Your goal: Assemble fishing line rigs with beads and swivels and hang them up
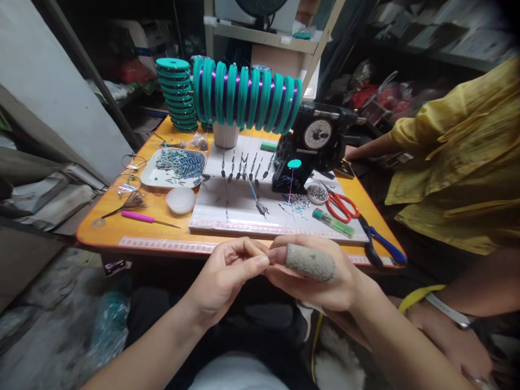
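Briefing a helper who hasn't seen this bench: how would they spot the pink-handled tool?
On the orange table, find the white tray of bluish pieces at left. The pink-handled tool lies nearer the front edge, by the round white bowl. Its bright handle and thin shaft set it apart from the dark bristly bundle beside it.

The spools (244,98) are teal, their thread (249,86) purple, the table (156,202) orange, and the finger cover (311,262) grey.

Anything in left hand (219,279), right hand (344,271) hidden; fan (260,6) cut off above.
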The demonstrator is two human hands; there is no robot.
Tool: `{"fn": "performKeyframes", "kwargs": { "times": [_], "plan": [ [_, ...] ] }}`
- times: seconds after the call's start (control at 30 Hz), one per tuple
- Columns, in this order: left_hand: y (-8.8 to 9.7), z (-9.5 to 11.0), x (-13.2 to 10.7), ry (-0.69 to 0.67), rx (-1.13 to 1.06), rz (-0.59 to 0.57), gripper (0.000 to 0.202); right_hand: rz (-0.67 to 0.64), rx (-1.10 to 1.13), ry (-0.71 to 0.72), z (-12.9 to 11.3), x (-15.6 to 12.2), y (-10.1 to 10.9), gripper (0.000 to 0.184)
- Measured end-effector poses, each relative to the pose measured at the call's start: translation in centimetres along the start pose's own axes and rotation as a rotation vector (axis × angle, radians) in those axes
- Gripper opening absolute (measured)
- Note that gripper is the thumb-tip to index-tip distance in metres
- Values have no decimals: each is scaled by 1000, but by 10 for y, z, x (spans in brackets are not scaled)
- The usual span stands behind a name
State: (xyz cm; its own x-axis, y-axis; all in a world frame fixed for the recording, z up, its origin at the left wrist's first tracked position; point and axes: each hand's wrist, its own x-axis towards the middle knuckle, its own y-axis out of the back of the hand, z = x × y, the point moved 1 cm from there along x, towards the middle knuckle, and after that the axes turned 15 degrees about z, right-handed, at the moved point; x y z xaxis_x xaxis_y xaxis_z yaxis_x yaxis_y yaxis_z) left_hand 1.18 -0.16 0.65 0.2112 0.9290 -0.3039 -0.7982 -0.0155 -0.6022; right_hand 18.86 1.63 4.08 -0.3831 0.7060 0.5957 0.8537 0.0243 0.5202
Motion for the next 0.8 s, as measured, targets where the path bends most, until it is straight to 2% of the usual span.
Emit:
{"fn": "performKeyframes", "kwargs": {
  "times": [0.07,0.13,0.17,0.23,0.3,0.37,0.43,0.5,0.53,0.57,0.6,0.67,0.73,0.8],
  "plan": [
    [1,1,1,-70,72,-15,18,3,17,-21,-1,-2,3,9],
    [1,2,1,-214,211,-21,18,-24,44,-66,-2,-1,6,9],
    [2,3,1,-331,306,-7,17,-28,50,-102,-2,-1,6,9],
    [3,4,0,-661,537,48,12,9,42,-124,-4,3,6,8],
    [4,4,-4,-1047,767,103,10,91,22,-64,-7,9,3,8],
    [4,3,-7,-1359,939,107,20,166,-22,30,-9,17,-3,15],
    [5,2,-8,-1546,1056,52,27,195,-109,72,-10,25,-8,17],
    [5,3,-8,-1612,1119,-25,27,210,-192,99,-9,29,-12,15],
    [5,4,-8,-1582,1113,-43,26,214,-210,115,-8,30,-13,14],
    [6,5,-8,-1496,1074,-36,23,228,-214,139,-6,29,-12,13],
    [6,6,-8,-1355,995,-9,19,234,-198,169,-5,27,-11,13],
    [7,7,-6,-942,750,52,11,185,-121,235,-1,21,-6,16],
    [7,5,-4,-539,490,52,14,66,-33,246,2,14,-3,13],
    [6,3,-2,-272,290,13,19,-34,6,163,4,7,-3,9]
  ]
}}
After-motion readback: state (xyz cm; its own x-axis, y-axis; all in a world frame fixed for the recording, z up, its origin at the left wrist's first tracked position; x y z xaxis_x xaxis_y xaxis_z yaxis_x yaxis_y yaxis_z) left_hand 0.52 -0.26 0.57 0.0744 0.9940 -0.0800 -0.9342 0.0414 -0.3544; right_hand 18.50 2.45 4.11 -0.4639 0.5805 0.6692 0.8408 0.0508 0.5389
